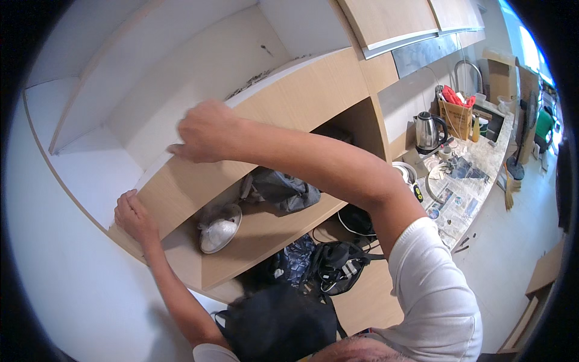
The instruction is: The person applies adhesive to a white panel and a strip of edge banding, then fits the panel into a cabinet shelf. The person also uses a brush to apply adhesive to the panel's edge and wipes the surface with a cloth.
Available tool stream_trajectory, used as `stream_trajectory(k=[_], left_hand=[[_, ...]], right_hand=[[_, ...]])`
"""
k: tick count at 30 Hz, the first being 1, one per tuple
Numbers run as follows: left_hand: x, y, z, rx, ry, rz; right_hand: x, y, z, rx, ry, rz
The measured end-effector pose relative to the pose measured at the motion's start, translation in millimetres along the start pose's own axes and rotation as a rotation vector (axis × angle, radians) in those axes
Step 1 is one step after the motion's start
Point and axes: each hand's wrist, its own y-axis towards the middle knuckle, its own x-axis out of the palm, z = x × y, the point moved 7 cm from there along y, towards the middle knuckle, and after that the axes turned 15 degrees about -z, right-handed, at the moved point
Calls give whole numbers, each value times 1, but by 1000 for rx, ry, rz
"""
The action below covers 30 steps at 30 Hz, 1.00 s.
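Observation:
My left hand (pixel 136 217) is at the left end of a light wood-coloured panel (pixel 199 189), its fingers bent over the panel's top edge. Above the same panel, nearer its middle, is my right hand (pixel 208 133). That hand is smeared by motion, its thumb pointing left and its other fingers hidden, so what it may hold does not show. The panel runs across the front of a white cabinet compartment (pixel 193 75). Dark debris (pixel 253 79) lies along the compartment's right part, by the panel edge.
Below the panel, a shelf (pixel 265 253) bears a white bowl (pixel 209 241) with a plastic bag, and a grey cloth bag (pixel 283 190). Black bags (pixel 271 326) lie lower down. At right, a cluttered counter (pixel 449 226) carries a kettle (pixel 427 133) and a cardboard box (pixel 453 117).

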Motion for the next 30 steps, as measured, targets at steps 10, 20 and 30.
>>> stream_trajectory(k=[10,20,30], left_hand=[[-4,3,-1,1,-24,-15],[-11,0,10,-4,6,67],[-16,-3,19,-4,-23,92]], right_hand=[[3,-32,25,118,8,107],[0,-31,21,154,-64,13],[-3,-33,17,176,-72,44]])
